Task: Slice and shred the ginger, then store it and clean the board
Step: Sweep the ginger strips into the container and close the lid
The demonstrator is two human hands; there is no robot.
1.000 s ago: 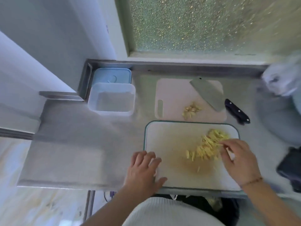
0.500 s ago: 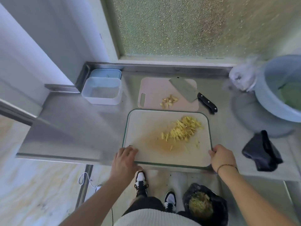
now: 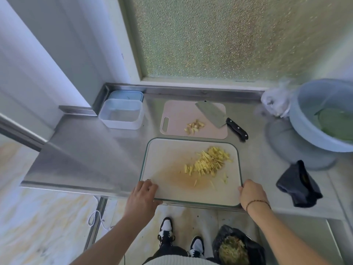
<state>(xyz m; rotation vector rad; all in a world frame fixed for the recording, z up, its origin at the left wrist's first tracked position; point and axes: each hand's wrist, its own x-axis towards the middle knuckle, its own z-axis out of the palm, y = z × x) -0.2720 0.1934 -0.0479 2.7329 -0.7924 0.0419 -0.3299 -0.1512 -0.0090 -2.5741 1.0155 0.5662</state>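
Thin yellow shredded ginger (image 3: 208, 161) lay heaped right of centre on the white, round-cornered cutting board (image 3: 168, 161) on the brushed steel counter (image 3: 91, 155). The left hand (image 3: 142, 197) and right hand (image 3: 251, 194) gripped the board's near corners, as they had half a second earlier.

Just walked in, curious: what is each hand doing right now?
Left hand: grips the near left corner of the white board.
Right hand: grips the board's near right corner.
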